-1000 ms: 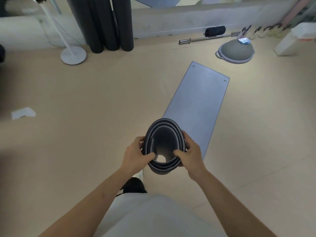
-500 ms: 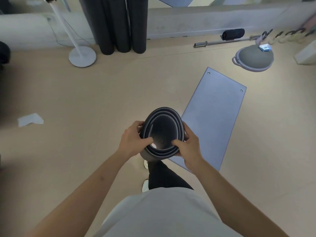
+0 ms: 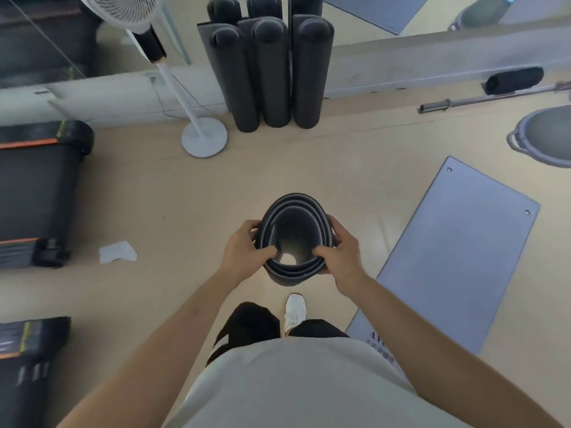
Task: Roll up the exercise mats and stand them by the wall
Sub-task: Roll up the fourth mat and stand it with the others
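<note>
I hold a dark rolled exercise mat (image 3: 293, 223) upright in front of me, seen end-on down its hollow core. My left hand (image 3: 242, 248) grips its left rim with the thumb hooked inside. My right hand (image 3: 341, 248) grips the right rim the same way. Three rolled dark mats (image 3: 268, 75) stand upright against the mirrored wall straight ahead. A grey-blue mat (image 3: 457, 254) lies flat and unrolled on the floor at the right.
A white pedestal fan (image 3: 204, 135) stands left of the standing mats. Black treadmill equipment (image 3: 37, 186) fills the left side. A barbell (image 3: 494, 98) and a grey balance dome (image 3: 543, 134) lie at the far right. A white scrap (image 3: 117, 251) is on the beige floor.
I have walked toward the wall with the roll in both hands: the standing mats and fan are nearer and the flat mat has slid to the right. Both grips are unchanged.
</note>
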Tool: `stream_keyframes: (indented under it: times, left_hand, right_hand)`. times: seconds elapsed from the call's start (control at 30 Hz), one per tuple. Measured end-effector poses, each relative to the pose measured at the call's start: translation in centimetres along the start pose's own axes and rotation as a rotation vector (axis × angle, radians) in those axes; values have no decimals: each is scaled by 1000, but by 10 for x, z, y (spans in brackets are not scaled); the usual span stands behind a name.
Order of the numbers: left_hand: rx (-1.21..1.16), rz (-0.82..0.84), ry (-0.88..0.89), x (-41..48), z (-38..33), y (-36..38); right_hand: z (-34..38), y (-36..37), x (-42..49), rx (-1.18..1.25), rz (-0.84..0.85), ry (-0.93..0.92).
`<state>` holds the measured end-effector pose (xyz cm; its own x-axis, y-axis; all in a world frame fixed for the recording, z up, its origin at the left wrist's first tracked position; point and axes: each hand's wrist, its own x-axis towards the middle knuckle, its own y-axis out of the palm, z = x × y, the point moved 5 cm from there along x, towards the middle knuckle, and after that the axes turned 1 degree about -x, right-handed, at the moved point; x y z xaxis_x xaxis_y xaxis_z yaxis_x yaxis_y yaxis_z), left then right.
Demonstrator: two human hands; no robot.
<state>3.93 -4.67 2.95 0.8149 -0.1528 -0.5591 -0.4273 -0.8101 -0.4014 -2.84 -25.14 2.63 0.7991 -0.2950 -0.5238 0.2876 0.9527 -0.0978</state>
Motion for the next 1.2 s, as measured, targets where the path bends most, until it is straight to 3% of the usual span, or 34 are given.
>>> stream_keyframes:
  times: [0.33, 0.63, 0.87, 1.2]
  left_hand:
    - [-5, 5, 34, 187, -101, -58]
    - [130, 214, 184, 354, -219, -69]
    - [306, 344, 264, 451, -322, -29]
    - [381, 381, 190, 574, -444, 72]
  right_hand:
    - [117, 24, 177, 18, -27, 42]
    - [207, 6, 307, 92, -235, 140]
    - [241, -53, 394, 198, -393, 229]
    - [280, -177, 538, 183, -371, 292]
